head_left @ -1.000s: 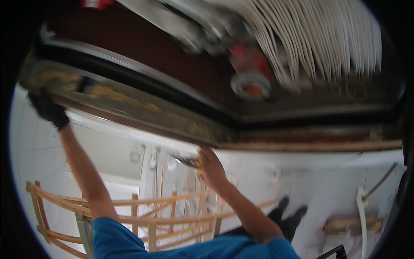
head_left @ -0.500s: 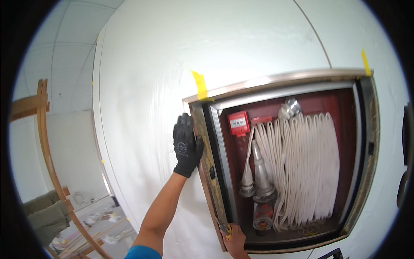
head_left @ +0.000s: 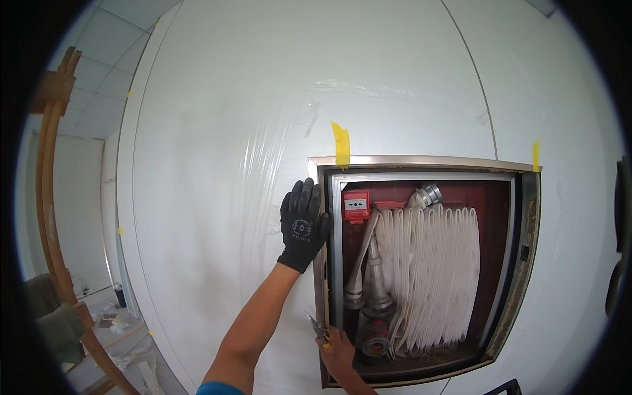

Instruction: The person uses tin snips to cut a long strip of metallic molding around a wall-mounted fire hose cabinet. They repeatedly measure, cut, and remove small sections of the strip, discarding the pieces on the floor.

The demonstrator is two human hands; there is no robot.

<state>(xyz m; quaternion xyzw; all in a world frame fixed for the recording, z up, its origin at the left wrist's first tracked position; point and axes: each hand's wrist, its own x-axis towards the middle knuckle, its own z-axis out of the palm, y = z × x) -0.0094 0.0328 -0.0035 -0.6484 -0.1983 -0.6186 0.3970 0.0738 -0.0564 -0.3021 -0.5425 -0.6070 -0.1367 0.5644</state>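
Observation:
My left hand (head_left: 302, 224), in a black work glove, lies flat with its fingers stretched out, on the wall against the left edge of the cabinet frame (head_left: 408, 160). Lower down, my bare right hand (head_left: 339, 354) is closed round a small hand tool (head_left: 320, 334) with a yellow grip and grey metal tip; its exact kind is unclear. The tip points up and left across the frame's left edge. Inside the open recess hangs a folded white fire hose (head_left: 438, 276), with metal nozzles (head_left: 375, 280) to its left and a red call point box (head_left: 356, 205) above them.
Yellow tape strips (head_left: 341, 145) stick to the frame's upper corners. Clear plastic film (head_left: 263, 158) clings to the pale wall (head_left: 217, 99). At far left stands a wooden frame (head_left: 52, 197) with dark green cloth (head_left: 56, 329) on it; debris (head_left: 118, 324) litters the floor beyond.
The view has shifted, so the cabinet sits lower and squarer. My left hand stays beside the frame. The tool in my right hand now reaches past the frame's outer left edge.

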